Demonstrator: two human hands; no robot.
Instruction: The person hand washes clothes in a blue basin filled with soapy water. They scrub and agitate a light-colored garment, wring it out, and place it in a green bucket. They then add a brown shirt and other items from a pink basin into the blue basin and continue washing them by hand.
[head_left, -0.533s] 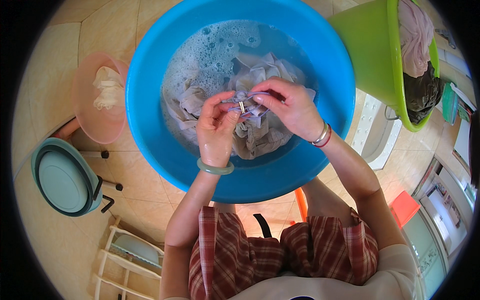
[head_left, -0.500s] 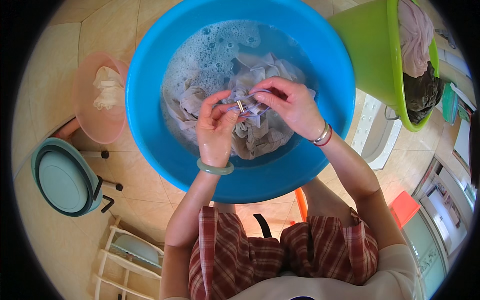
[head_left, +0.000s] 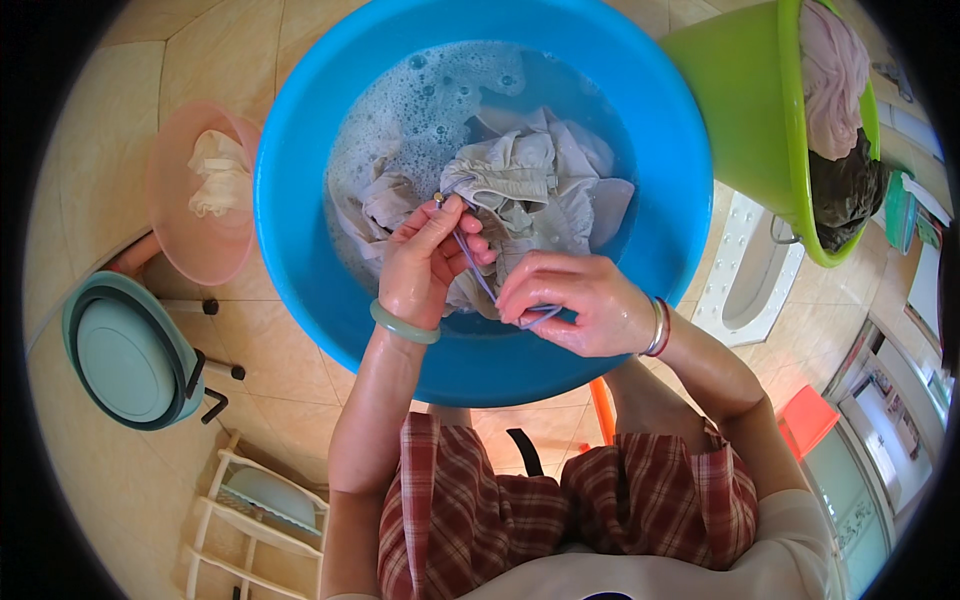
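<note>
1. Head view: I count one left hand (head_left: 420,262), one right hand (head_left: 588,305), one purple cord (head_left: 476,268), one blue tub (head_left: 292,250).
2. The left hand pinches the cord beside a small brass-coloured fitting (head_left: 438,199); the right hand curls closed around it, lower down.
3. Thin and straight, the cord stretches between them over the tub, near pale, wet cloth (head_left: 512,160).

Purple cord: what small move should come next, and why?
I'd probably ease the right hand slightly toward the left hand: the purple cord runs nearly straight between them, so more pull might tug the small metal piece at the left thumb.
</note>
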